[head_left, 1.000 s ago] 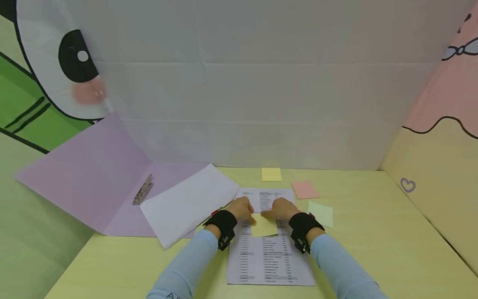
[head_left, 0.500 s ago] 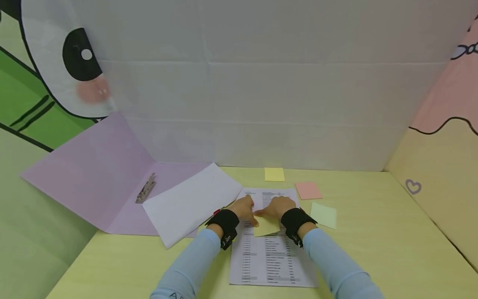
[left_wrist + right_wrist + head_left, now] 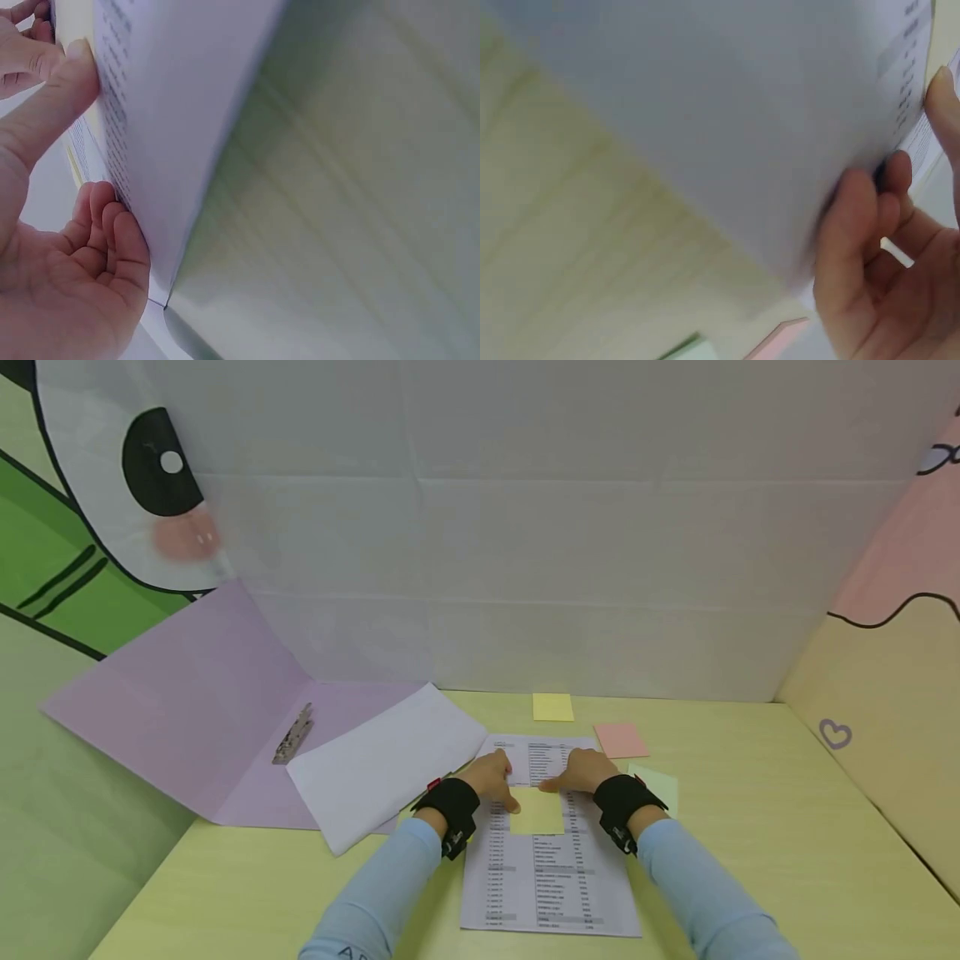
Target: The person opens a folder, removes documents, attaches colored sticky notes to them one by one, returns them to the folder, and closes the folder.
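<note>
A yellow sticky note point(image 3: 536, 811) lies flat on a printed sheet point(image 3: 551, 897) with columns of text. My left hand point(image 3: 491, 778) presses its straight thumb on the note's upper left side. In the left wrist view that thumb point(image 3: 64, 94) touches the note while the other fingers rest loosely bent on the sheet. At the note's upper right corner, my right hand point(image 3: 583, 771) lays its thumb down. The right wrist view has the right hand's fingers point(image 3: 847, 247) bent loosely against the paper, with nothing visible held in them.
An open purple folder point(image 3: 180, 710) with a metal clip point(image 3: 293, 735) stands at the left, a blank white sheet point(image 3: 386, 764) lying partly over it. Behind and to the right lie a yellow note point(image 3: 552, 707), a pink note point(image 3: 621, 741) and a green note point(image 3: 660, 789).
My right hand moved left along the note's top edge, then back right to its corner. The note's lower right corner, raised half a second ago, now lies flat. My left hand stays put.
</note>
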### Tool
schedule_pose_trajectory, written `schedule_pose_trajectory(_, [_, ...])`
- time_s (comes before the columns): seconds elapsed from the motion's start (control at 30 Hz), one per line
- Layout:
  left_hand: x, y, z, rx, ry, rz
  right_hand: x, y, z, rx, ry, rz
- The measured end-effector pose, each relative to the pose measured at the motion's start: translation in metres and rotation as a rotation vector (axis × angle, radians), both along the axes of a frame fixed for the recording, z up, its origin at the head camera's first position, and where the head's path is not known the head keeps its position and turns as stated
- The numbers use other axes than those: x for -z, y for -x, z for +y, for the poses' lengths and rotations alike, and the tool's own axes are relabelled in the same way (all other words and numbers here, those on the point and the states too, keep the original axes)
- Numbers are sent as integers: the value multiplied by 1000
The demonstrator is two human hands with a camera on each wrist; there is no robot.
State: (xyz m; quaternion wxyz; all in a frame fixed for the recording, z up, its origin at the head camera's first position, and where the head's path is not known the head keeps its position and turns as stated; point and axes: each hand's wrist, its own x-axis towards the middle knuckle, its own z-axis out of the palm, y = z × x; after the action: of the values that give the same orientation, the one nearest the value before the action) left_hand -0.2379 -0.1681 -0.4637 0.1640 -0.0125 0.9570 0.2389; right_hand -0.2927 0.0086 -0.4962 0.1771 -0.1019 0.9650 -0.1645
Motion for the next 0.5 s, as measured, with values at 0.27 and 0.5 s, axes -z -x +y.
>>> schedule_pose_trajectory(0.27, [2, 4, 0, 31, 10, 36, 1, 6, 11, -49, 96, 12])
schedule_pose_trajectory(0.5, [11, 9, 0, 5, 30, 97, -1, 2, 13, -80, 103, -22])
